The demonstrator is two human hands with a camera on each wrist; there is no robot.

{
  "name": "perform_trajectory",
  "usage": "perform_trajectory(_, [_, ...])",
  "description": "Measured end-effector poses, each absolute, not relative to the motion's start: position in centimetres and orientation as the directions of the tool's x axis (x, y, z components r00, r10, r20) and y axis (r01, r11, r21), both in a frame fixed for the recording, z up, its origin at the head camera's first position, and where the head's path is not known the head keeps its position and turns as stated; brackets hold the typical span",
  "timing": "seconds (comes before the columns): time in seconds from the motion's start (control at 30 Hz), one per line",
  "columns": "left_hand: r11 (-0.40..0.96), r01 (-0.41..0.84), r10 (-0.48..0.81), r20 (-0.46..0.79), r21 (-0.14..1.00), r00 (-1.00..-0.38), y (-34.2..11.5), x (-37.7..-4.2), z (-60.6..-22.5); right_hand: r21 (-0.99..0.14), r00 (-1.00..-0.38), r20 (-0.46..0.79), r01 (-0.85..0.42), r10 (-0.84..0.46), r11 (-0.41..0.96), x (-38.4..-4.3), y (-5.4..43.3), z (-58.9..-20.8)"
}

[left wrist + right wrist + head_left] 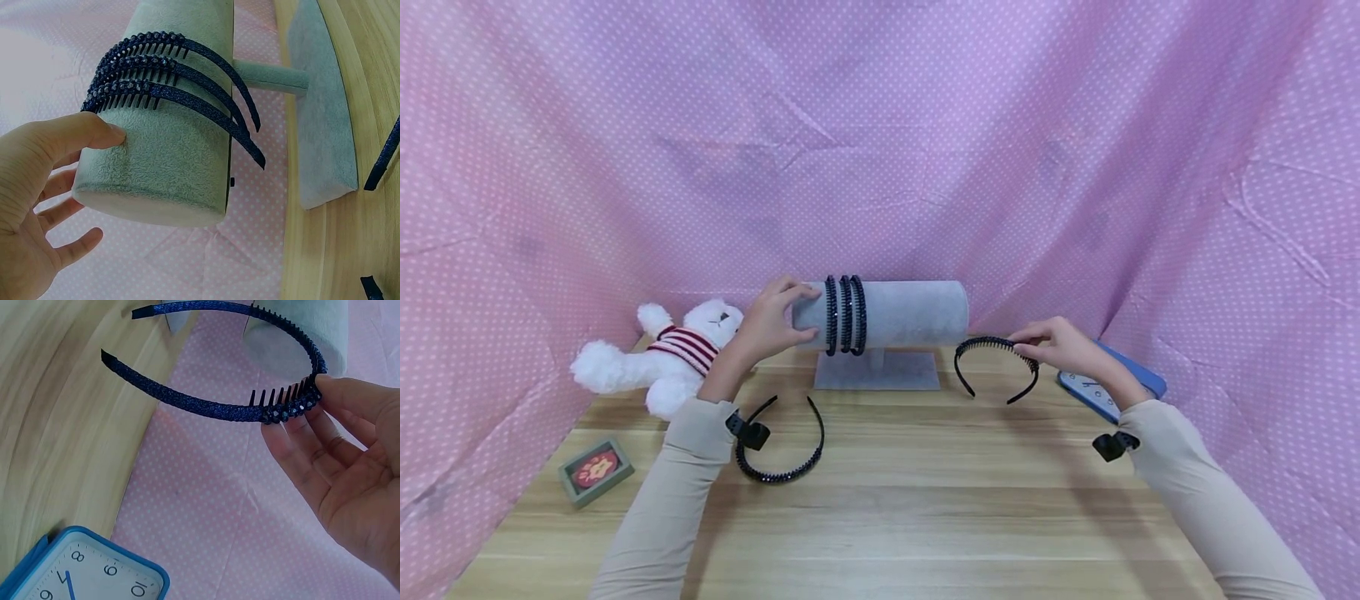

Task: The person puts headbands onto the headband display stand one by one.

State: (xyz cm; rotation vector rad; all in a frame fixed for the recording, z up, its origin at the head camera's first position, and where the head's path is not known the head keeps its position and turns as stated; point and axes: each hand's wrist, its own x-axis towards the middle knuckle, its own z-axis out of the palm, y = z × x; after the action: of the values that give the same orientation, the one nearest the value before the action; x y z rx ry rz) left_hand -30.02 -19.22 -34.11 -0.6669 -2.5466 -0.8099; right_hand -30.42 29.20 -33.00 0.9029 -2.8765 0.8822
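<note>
A grey plush headband display stand stands at the back of the table, with three dark beaded, toothed headbands round the left part of its roll. My left hand holds the roll's left end, thumb on the near side and fingers reaching round the far side; in the left wrist view the little finger hangs free. To the right of the stand, my right hand pinches another headband by its beaded top, its two ends pointing down toward the table. One more headband lies on the table, below my left wrist.
A white plush toy in a striped top leans at the left, behind my left forearm. Nearer lies a small framed picture. A blue-rimmed clock lies at the right, partly behind my right arm. Pink dotted cloth hangs around the table.
</note>
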Motion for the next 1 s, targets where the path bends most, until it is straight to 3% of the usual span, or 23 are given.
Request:
perform_trajectory(0.47, [0.717, 0.547, 0.32, 0.493, 0.432, -0.809, -19.3, -30.2, -34.4, -0.489, -0.886, 0.216, -0.461, -0.41, 0.74, -31.1, 29.3, -32.0])
perform_trajectory(1.0, [0.711, 0.549, 0.317, 0.496, 0.44, -0.808, -19.3, -30.3, -34.4, -0.651, -0.918, 0.334, -0.39, -0.216, 0.651, -32.1, 26.7, -31.5])
